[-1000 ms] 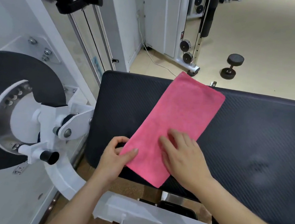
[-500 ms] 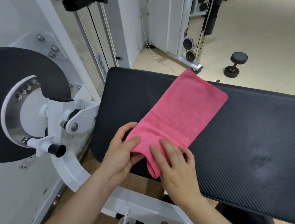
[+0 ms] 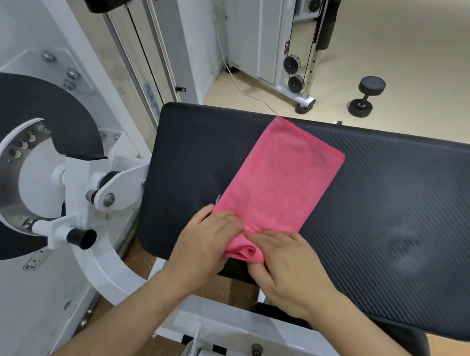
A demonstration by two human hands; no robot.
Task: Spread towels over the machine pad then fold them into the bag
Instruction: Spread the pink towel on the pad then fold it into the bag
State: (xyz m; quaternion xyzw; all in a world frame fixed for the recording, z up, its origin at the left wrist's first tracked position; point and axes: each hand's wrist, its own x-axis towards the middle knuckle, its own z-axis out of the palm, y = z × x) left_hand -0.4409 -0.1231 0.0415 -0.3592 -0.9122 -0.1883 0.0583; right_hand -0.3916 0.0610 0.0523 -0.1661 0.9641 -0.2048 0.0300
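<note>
A pink terry towel [image 3: 280,183], a long narrow strip, lies slantwise on the black ribbed vinyl machine pad [image 3: 401,213]. It runs away from both hands, and its far corner just reaches the pad's far edge. Its near end is bunched into a small roll at the pad's near edge. The left hand [image 3: 205,242] curls its fingers over the roll's left side. The right hand [image 3: 284,269] lays its fingers across the top with the thumb tucked beneath. The 2 hands grip the roll between them. Right of the right hand, the pad stretches wide and bare. Left of the left hand, past the pad's edge, a white steel lever with a black-capped knob [image 3: 81,237] juts out.
</note>
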